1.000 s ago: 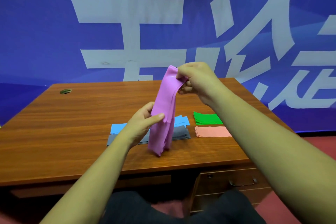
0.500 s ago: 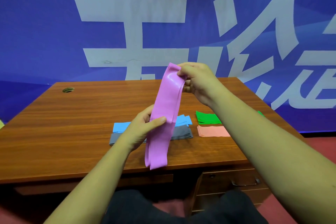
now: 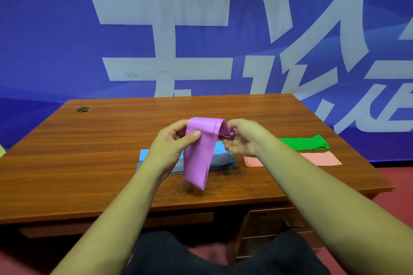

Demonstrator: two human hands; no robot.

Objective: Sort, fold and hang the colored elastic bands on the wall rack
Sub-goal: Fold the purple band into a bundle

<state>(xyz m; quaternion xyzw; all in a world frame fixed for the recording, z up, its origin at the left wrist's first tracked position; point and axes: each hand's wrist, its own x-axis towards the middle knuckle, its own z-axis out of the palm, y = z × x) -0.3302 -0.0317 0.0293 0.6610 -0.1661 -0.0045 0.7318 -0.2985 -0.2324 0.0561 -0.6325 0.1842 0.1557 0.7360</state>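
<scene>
A purple elastic band (image 3: 199,152) hangs folded over above the wooden desk (image 3: 67,163), its lower end just over the desk top. My left hand (image 3: 172,143) pinches its upper left part, thumb on the front. My right hand (image 3: 243,138) grips the bunched end at the upper right. Behind the purple band lie a folded blue band (image 3: 145,154) and a grey band (image 3: 223,162) side by side. To the right lie a green band (image 3: 306,142) and a pink band (image 3: 321,158), partly hidden by my right forearm. No wall rack is in view.
A blue banner with large white characters (image 3: 161,29) fills the wall behind the desk. A cable hole (image 3: 84,108) sits at the desk's far left corner. Drawers (image 3: 268,230) are under the desk's right side. My knees are below the front edge.
My right hand has come down with the band's top end, and my left hand has risen to the same height. The band now drapes shorter, folded over between both hands.
</scene>
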